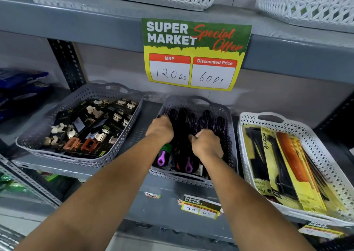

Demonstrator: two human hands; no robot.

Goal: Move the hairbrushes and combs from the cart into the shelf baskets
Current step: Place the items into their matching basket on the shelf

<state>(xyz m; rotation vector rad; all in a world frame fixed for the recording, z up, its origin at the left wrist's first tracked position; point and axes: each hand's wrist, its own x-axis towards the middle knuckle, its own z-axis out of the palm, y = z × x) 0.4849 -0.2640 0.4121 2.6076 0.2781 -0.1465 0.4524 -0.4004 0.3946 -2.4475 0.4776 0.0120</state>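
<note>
Grey metal shelf (pixel 122 166) carries three perforated baskets side by side. Taped to the shelf edge above them is a green and yellow sign (pixel 195 54) reading "SUPER MARKET Special Offer", with "MRP 120 Rs" and "Discounted Price 60 Rs" written in its boxes. A smaller tag (pixel 201 206) on the lower shelf edge reads "SUPER MARKET", with "99" and "45".

Left basket (pixel 34 137) holds hair clips (pixel 90 126) on black cards. Right basket (pixel 249 120), white, holds packs (pixel 281 166) in yellow card, one marked "Dye Brush".

Middle basket (pixel 228 116) holds round black brushes (pixel 188 124) with purple bristles, lying lengthwise, their purple-looped handles toward the person. Both hands are inside it. The left hand (pixel 161 129) is curled over the brushes at the basket's left side; whether it grips one cannot be told. The right hand (pixel 206 142) is closed, fingers folded down onto the brushes near the middle; what it grips cannot be told. The hands are near each other but apart, with brushes between them.
</note>
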